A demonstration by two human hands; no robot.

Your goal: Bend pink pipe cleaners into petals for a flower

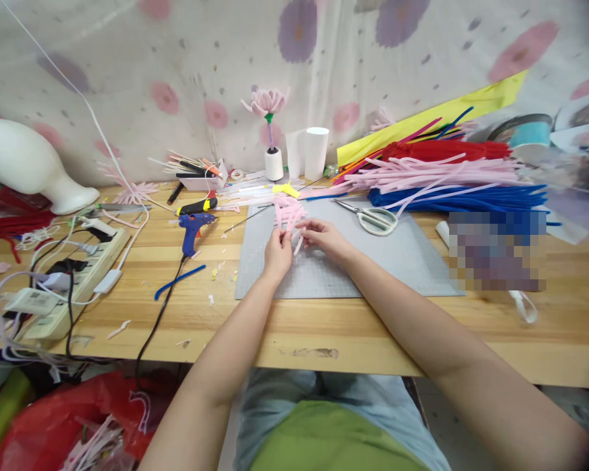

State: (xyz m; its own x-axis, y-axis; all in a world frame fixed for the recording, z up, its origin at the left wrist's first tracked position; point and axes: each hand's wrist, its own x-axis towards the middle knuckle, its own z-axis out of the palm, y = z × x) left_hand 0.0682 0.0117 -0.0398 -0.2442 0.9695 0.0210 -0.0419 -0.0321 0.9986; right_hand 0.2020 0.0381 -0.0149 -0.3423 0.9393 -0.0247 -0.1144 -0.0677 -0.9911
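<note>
Over the grey cutting mat (pixel 392 261), my left hand (pixel 277 255) is closed, pinching a small bunch of bent pink pipe cleaners (pixel 288 210). The looped ends of the bunch stand up beyond the fingers. Close on its right, my right hand (pixel 328 242) has its fingers bent together at a loose pink pipe cleaner end (pixel 299 244) that slants down between the hands. The exact contact of those fingertips is small and partly hidden. Scissors with pale handles (pixel 377 220) lie on the mat, right of my hands.
A blue glue gun (pixel 190 232) and a yellow-black utility knife (pixel 196 207) lie to the left, near a power strip (pixel 86 281). Pink (pixel 436 173), blue (pixel 461 197) and red pipe cleaner bundles are piled at right. A pink pipe cleaner flower (pixel 267 104) stands behind.
</note>
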